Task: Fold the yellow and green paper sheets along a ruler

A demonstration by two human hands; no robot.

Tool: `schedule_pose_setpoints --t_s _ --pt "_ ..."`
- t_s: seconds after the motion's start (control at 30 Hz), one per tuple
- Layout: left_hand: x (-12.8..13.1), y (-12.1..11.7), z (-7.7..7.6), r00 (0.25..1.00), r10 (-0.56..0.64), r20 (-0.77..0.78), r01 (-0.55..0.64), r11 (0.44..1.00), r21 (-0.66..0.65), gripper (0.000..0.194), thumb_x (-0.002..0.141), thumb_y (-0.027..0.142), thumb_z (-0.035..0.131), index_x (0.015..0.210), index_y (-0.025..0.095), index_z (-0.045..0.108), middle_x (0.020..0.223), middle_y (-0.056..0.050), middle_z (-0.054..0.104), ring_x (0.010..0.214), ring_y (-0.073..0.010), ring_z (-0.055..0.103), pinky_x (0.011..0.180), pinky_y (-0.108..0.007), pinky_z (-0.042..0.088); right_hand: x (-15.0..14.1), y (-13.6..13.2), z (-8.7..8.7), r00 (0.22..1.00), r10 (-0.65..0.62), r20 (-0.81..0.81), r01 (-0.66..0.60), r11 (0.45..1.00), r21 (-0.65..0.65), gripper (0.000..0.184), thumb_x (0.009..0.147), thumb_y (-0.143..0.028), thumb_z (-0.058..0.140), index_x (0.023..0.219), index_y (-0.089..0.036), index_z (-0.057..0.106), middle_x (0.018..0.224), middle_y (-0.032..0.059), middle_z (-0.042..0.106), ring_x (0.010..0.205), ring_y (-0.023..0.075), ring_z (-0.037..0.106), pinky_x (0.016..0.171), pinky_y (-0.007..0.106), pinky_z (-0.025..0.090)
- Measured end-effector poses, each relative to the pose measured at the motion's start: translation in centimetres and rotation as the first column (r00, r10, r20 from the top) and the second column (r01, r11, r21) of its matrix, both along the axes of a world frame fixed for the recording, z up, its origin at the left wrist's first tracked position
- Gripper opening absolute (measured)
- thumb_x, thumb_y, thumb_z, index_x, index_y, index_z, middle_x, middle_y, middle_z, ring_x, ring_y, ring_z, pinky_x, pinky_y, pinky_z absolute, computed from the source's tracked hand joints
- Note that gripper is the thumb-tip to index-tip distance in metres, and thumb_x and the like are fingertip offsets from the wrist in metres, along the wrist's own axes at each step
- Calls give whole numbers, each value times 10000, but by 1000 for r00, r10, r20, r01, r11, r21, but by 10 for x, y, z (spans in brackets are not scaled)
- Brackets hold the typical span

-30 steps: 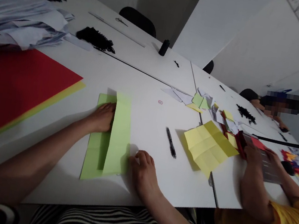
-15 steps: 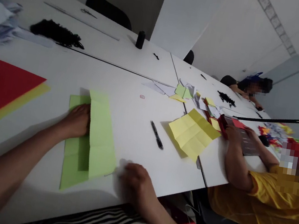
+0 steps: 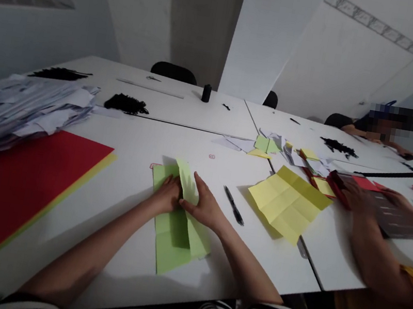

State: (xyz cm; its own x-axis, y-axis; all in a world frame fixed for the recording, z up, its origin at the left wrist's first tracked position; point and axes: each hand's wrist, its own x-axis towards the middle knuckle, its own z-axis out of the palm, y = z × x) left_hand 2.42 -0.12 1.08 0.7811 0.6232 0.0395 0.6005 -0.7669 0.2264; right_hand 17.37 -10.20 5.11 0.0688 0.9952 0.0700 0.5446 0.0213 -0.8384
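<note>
A green sheet of paper (image 3: 171, 248) with fold creases lies in front of me, its right part raised as a flap. My left hand (image 3: 169, 194) rests on the sheet at the inner side of that flap, fingers stretched out over the paper and their tips partly hidden. On the outer side is my right hand (image 3: 206, 205), its thumb and fingers apart, against or very near the flap; exact contact is hard to tell. To the right lie a black pen (image 3: 233, 206) and a creased yellow sheet (image 3: 287, 204).
At left, red paper (image 3: 39, 191) lies over yellow paper beside a heap of white paper strips (image 3: 19, 120). Farther back are black cord bundles (image 3: 126, 104), a black spool (image 3: 206, 93) and paper scraps (image 3: 266, 144). A co-worker's arms (image 3: 372, 243) work at right; another person sits beyond.
My right hand has moved from the table near the sheet's lower right corner up to the flap. My left hand stays at the sheet. The view has tilted and shifted left.
</note>
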Motion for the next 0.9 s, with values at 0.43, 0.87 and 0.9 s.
schedule_pose_setpoints --t_s 0.43,0.87,0.9 --pt "-71 7 -5 999 -7 48 8 1000 -20 624 851 558 542 1367 219 451 1527 -101 321 1422 -282 255 1150 -499 203 63 11 -26 897 -41 -441 -83 962 -259 349 806 -383 629 1102 -203 669 999 35 689 854 189 627 786 320 479" --pt "-66 8 -10 998 -32 55 30 999 34 672 846 661 481 1362 233 455 1506 -84 368 1409 -264 281 1157 -499 137 100 9 -44 694 -58 -717 -186 948 -257 373 751 -351 721 1102 -237 666 1029 25 674 934 168 610 845 274 460" --pt "-65 7 -10 998 -31 52 29 999 34 672 847 663 475 1365 235 450 1509 -82 362 1412 -262 275 1161 -500 119 101 9 -45 703 -65 -709 -173 950 -259 380 750 -351 710 1109 -237 663 1048 25 672 957 174 608 864 278 459"
